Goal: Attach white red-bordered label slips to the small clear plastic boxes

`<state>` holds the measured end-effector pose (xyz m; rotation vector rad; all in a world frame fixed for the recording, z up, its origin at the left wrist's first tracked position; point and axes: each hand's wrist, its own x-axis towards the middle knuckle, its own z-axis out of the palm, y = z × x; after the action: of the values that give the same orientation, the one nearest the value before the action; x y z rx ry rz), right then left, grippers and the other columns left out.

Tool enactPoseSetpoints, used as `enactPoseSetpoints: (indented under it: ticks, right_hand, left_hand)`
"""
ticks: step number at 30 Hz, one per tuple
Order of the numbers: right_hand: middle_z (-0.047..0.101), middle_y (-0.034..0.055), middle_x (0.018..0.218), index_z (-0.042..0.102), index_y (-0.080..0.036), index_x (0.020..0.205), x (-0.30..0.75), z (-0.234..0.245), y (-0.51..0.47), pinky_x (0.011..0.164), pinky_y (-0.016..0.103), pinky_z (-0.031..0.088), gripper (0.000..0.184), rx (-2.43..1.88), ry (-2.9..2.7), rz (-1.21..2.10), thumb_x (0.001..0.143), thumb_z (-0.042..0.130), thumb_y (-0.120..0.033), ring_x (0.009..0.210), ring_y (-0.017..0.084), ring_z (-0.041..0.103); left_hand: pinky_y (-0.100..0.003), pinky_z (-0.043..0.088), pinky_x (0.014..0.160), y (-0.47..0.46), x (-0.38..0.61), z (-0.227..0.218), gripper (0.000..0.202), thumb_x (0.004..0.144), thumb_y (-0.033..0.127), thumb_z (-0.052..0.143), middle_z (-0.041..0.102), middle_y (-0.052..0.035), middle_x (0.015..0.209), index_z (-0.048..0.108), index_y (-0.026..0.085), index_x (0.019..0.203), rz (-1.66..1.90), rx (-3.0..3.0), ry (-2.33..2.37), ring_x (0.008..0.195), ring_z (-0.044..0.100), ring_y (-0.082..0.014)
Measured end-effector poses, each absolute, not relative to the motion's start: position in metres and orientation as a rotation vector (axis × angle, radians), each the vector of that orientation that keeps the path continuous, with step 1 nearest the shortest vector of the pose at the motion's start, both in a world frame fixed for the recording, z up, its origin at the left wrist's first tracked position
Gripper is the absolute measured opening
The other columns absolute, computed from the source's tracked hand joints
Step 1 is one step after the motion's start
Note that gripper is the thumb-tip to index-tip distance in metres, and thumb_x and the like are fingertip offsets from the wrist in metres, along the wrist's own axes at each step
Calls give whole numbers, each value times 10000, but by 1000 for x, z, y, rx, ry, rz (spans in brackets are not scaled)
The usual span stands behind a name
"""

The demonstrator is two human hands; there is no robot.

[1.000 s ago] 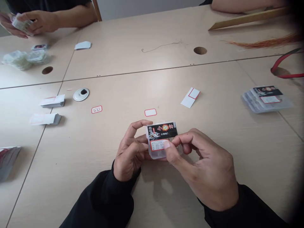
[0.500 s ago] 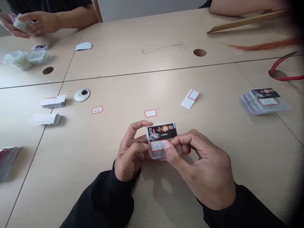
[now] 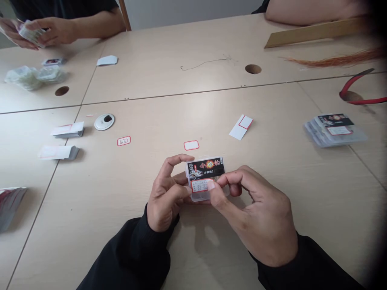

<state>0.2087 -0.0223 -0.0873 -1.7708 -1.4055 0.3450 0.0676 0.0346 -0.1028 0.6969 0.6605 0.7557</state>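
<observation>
Fingers and thumb of my left hand (image 3: pixel 165 195) are wrapped round a small clear plastic box (image 3: pixel 200 197), tilted up toward me above the table. Its upper part carries a black printed label with a fish picture. Below that lies a white red-bordered sticker (image 3: pixel 198 185) with writing on it. My right hand (image 3: pixel 263 217) is closed, thumb and forefinger pinched at the sticker's right end against the box front. Those fingertips cover the sticker's right corner. Just beyond the box, a blank red-bordered sticker (image 3: pixel 191 145) lies on the table; a written one (image 3: pixel 123 141) is further left.
A folded white label sheet (image 3: pixel 240 128) and a stack of similar boxes (image 3: pixel 335 131) lie to the right. Label stacks (image 3: pixel 57 152) sit left near a round cap (image 3: pixel 104 122). Red-handled pliers (image 3: pixel 356 92) rest at far right. Across the table, another person's hands (image 3: pixel 51 32) hold a box.
My left thumb has shifted slightly along the box's lower left edge. The right hand keeps its pinch at the sticker. The view has shifted slightly.
</observation>
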Motion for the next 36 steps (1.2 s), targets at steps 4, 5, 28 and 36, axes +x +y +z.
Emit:
enactPoseSetpoints:
  ticks: [4, 5, 28, 36]
  right_hand:
    - [472, -40, 605, 568, -212, 672, 208, -88, -22, 533, 238, 400, 123, -1762, -1409, 337, 780, 620, -238, 541, 102, 456]
    - [469, -41, 605, 567, -212, 671, 208, -88, -22, 535, 238, 399, 123, -1763, -1411, 338, 781, 619, -236, 542, 101, 457]
    - [451, -33, 603, 560, -171, 657, 209, -90, -21, 552, 240, 390, 172, -1714, -1436, 351, 816, 577, -237, 566, 93, 450]
    - [440, -38, 590, 559, -174, 651, 209, -90, -21, 541, 239, 386, 176, -1718, -1447, 309, 809, 589, -244, 551, 92, 447]
  left_hand:
    - [-225, 502, 580, 34, 69, -101, 472, 659, 75, 548, 716, -36, 858, 438, 226, 1093, 777, 693, 682, 688, 664, -153]
    - [-227, 501, 584, 34, 69, -101, 475, 658, 73, 546, 714, -36, 861, 437, 225, 1095, 776, 692, 684, 688, 661, -151]
    - [-284, 526, 668, 28, 71, -103, 439, 746, 78, 638, 711, -66, 916, 429, 211, 1109, 832, 730, 675, 739, 655, -156]
    - [-247, 515, 709, 28, 71, -105, 426, 774, 105, 674, 712, -65, 929, 424, 213, 1101, 834, 803, 661, 775, 651, -129]
